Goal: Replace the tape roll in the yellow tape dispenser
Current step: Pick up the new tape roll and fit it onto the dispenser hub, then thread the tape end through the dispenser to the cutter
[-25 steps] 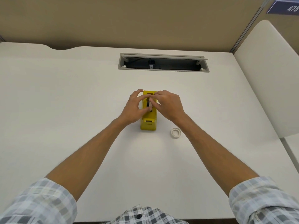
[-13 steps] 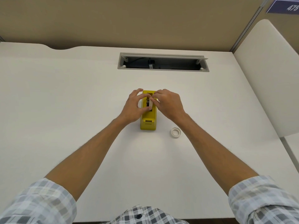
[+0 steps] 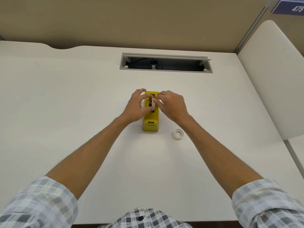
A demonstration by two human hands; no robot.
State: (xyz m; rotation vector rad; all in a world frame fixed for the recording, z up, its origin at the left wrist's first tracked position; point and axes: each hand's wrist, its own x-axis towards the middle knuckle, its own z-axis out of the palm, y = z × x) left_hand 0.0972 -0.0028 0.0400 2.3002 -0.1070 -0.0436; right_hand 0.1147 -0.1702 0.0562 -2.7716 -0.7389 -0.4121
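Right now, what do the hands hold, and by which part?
Both hands, left hand and right hand, pinch the white tape roll by its flat sides, in the yellow dispenser.

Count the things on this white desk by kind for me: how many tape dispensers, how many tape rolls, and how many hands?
Yellow tape dispenser: 1
Tape rolls: 2, a white roll in the dispenser pinched by both hands, and a loose roll lying flat on the desk
Hands: 2, the left hand and the right hand
Total: 5
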